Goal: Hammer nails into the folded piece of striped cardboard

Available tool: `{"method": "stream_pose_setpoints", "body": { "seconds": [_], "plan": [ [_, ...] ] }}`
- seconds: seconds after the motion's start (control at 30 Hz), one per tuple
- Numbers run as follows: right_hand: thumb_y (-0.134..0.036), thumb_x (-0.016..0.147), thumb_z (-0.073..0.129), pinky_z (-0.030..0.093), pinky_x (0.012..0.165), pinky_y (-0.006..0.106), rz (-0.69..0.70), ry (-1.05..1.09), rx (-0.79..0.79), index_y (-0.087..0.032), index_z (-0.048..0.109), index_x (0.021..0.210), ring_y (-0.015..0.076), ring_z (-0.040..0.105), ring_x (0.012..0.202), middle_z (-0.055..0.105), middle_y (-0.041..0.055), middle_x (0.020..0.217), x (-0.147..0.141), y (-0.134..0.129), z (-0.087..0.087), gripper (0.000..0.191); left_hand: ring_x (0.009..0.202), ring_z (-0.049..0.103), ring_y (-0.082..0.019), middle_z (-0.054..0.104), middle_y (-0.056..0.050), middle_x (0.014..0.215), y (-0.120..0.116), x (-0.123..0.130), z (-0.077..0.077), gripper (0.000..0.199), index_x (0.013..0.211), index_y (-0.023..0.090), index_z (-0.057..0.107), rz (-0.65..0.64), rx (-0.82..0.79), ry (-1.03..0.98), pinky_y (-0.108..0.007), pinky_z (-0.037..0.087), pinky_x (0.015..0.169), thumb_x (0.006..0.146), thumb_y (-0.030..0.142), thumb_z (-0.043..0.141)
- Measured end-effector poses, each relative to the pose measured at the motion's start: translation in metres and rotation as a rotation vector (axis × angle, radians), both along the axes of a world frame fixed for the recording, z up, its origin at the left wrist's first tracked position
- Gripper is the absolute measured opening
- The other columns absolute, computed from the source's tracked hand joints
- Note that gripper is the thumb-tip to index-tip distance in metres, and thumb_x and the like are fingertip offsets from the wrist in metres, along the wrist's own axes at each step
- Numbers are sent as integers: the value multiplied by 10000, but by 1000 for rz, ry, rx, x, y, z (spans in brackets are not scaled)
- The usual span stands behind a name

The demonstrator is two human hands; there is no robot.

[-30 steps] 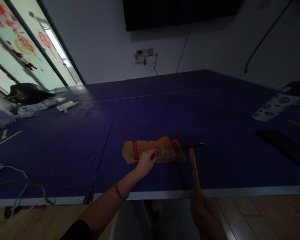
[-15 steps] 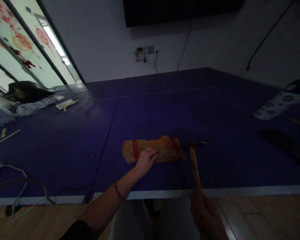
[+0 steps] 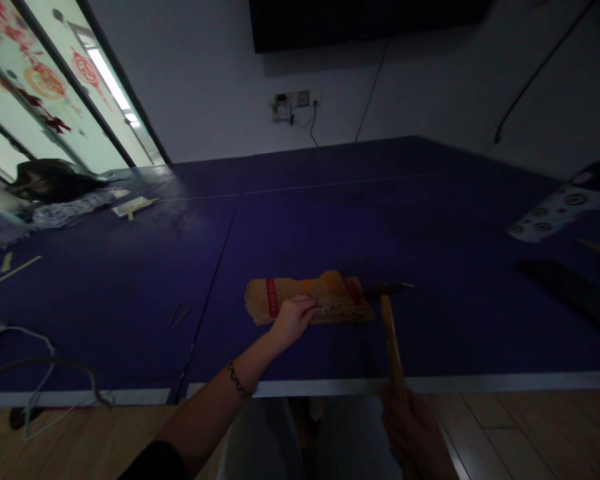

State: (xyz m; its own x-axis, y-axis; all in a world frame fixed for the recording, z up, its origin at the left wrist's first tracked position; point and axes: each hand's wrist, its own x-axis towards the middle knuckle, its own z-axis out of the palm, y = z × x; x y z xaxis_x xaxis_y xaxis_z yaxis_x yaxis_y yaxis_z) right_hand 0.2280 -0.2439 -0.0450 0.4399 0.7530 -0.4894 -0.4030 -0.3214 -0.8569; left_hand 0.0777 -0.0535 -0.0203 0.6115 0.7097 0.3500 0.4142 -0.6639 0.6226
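Observation:
A worn brown slab, like cardboard, with red bands and many small holes lies flat near the front edge of the purple table. My left hand rests on its near side, thumb and fingertips pinched together; what is between them is too small and dark to make out. In my right hand, below the table's edge, is the wooden handle of a hammer. The hammer's dark head is at the slab's right end; whether they touch I cannot tell. Two thin metal pieces like nails lie to the left.
The purple table has a seam left of the slab. White cables hang over the front left edge. A black bag and a small white tray are at the back left. On the right lie a dark flat object and a spotted white item.

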Motion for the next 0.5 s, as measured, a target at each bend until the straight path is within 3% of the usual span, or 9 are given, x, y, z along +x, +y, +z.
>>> {"method": "stream_pose_setpoints", "body": {
  "seconds": [0.5],
  "plan": [
    [-528, 577, 684, 213, 294, 121, -25, -34, -4, -192, 452, 704, 19, 299, 286, 355, -129, 394, 1, -1, 0, 428, 775, 620, -146, 685, -52, 790, -1, 0, -5, 157, 808, 157, 674, -40, 3, -36, -250, 484, 752, 828, 182, 520]
  ]
}}
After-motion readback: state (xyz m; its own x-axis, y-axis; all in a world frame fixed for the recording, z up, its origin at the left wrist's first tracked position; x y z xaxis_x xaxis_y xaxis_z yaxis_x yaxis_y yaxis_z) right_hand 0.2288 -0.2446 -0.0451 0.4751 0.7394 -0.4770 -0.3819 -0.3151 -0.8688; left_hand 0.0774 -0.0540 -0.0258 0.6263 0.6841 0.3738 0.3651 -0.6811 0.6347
